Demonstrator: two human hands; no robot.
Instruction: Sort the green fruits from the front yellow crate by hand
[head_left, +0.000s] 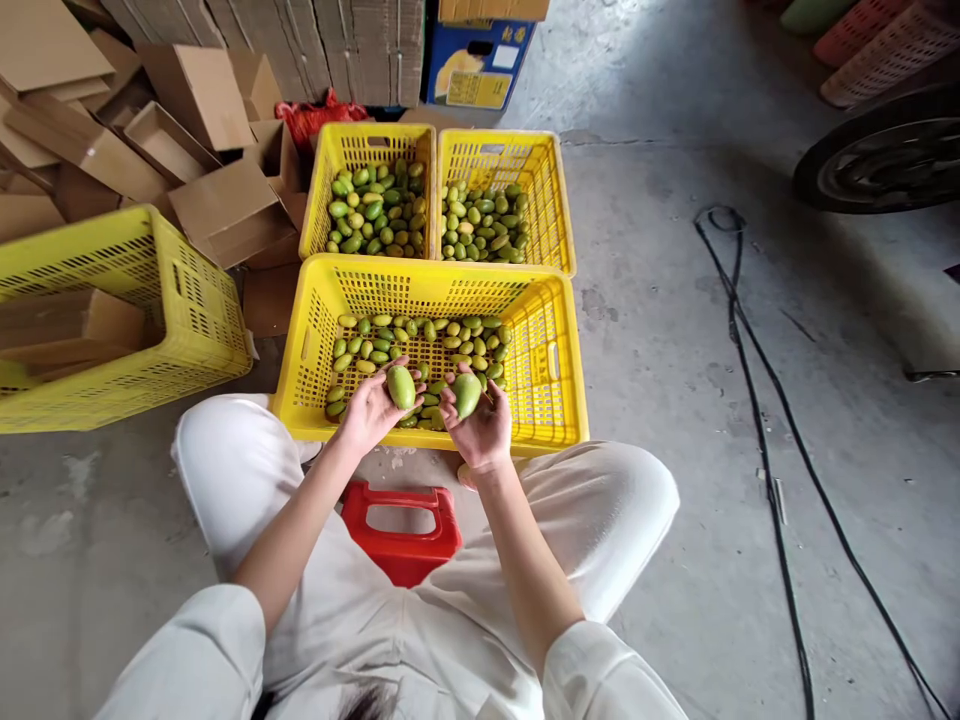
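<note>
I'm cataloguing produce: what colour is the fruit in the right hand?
The mango-like fruit in the right hand is light green, seen in the head view.

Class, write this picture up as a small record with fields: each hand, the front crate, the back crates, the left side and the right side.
Left hand: holds a green fruit
Right hand: palm up, holds a second green fruit
Front crate: yellow; loose fruits across its bottom
Back crates: two, yellow, side by side, both holding fruits
Left side: yellow crate with cardboard inside; heaped boxes
Right side: black cable on floor; wheel
</note>
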